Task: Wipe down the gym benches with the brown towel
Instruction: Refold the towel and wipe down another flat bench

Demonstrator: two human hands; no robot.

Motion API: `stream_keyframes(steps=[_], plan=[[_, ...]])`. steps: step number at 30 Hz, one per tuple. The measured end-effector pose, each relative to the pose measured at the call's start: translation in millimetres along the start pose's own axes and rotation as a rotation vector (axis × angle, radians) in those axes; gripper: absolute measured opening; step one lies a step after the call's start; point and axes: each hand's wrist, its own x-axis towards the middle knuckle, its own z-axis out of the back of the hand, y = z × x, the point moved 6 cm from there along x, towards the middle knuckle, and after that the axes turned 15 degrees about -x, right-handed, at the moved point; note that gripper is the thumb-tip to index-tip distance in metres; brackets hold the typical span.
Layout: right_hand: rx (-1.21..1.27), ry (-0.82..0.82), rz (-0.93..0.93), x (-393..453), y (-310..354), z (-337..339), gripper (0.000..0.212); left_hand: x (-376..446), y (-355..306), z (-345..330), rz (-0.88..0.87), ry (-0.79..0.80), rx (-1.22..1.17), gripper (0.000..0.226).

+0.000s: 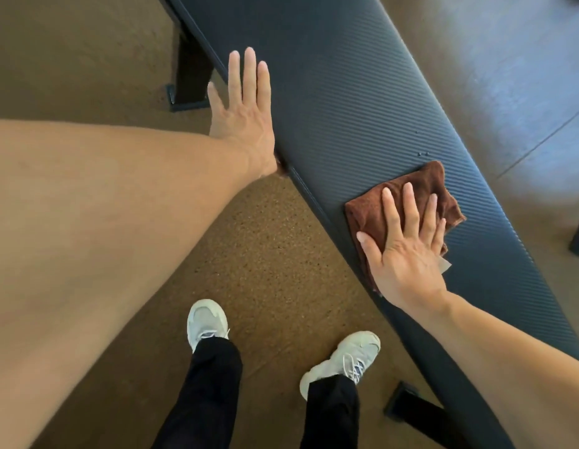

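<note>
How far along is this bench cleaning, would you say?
Nothing looks clearly finished. In hand: the right hand presses the brown towel flat on the bench, while the left hand rests at its edge. Left: small droplets just beyond the towel, and the pad farther up.

– How is the light?
– Soft and even, daylight-like; a pale bluish sheen lies on the floor (495, 69) at upper right, and the bench (340, 92) pad catches a faint gloss along its ribs.
– Shadows?
– Weak ones under the bench.
– Sharpness?
– Fair in the middle; the left forearm (97, 222) bulges huge and soft, the corners smear, straight edges bow
</note>
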Motion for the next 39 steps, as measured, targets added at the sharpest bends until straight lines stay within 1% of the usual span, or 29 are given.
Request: stream_keyframes(steps=[4, 7, 8, 10, 11, 13, 15, 16, 18, 19, 20, 22, 25, 27, 29, 31, 32, 33, 36, 37, 39], plan=[[0.054, -0.076, 0.0, -4, 1, 4, 0.076, -27, -13, -10, 0.013, 0.05, -0.032, 0.143], [0.059, -0.195, 0.085, -22, 8, 5, 0.07, -64, -26, -32, -0.051, 0.073, -0.165, 0.152], [0.032, -0.228, 0.137, -30, 12, 3, 0.068, -77, -29, -38, -0.065, 0.075, -0.237, 0.15], [-0.03, -0.261, 0.221, -42, 19, -2, 0.065, -100, -32, -49, -0.085, 0.079, -0.383, 0.138], [-0.058, -0.267, 0.25, -45, 22, -5, 0.066, -109, -31, -53, -0.097, 0.085, -0.434, 0.13], [-0.14, -0.264, 0.332, -42, 28, -6, 0.075, -125, -23, -63, -0.104, 0.118, -0.483, 0.119], [-0.252, -0.257, 0.469, -28, 40, 0, 0.084, -136, -8, -68, -0.079, 0.132, -0.526, 0.114], [-0.308, -0.26, 0.551, -17, 51, 8, 0.085, -138, 1, -67, -0.055, 0.121, -0.548, 0.113], [-0.389, -0.291, 0.71, 14, 87, 30, 0.08, -137, 21, -62, 0.002, 0.088, -0.598, 0.111], [-0.418, -0.313, 0.76, 34, 111, 47, 0.078, -134, 32, -58, 0.03, 0.066, -0.628, 0.111], [-0.443, -0.334, 0.778, 59, 137, 66, 0.078, -129, 43, -53, 0.059, 0.041, -0.662, 0.111], [-0.448, -0.359, 0.727, 124, 193, 103, 0.083, -119, 67, -42, 0.105, -0.007, -0.704, 0.109], [-0.307, -0.259, 0.569, 210, 260, 157, 0.098, -115, 100, -28, 0.133, -0.071, -0.68, 0.104], [-0.251, -0.215, 0.504, 223, 277, 165, 0.1, -122, 121, -30, 0.157, -0.068, -0.666, 0.102], [-0.296, -0.274, 0.49, 203, 271, 157, 0.094, -135, 139, -40, 0.191, -0.036, -0.65, 0.102], [-0.363, -0.375, 0.513, 160, 247, 139, 0.086, -151, 146, -53, 0.22, 0.025, -0.666, 0.102], [-0.357, -0.389, 0.52, 138, 229, 126, 0.084, -159, 147, -59, 0.233, 0.049, -0.681, 0.102], [-0.353, -0.369, 0.517, 114, 208, 112, 0.084, -166, 145, -64, 0.235, 0.073, -0.697, 0.101], [-0.413, -0.202, 0.472, 38, 121, 51, 0.093, -183, 131, -73, 0.173, 0.153, -0.714, 0.096], [-0.448, -0.148, 0.458, 7, 90, 33, 0.097, -189, 126, -73, 0.149, 0.19, -0.726, 0.094], [-0.524, -0.032, 0.435, -43, 42, 9, 0.116, -198, 117, -72, 0.115, 0.224, -0.739, 0.093]])
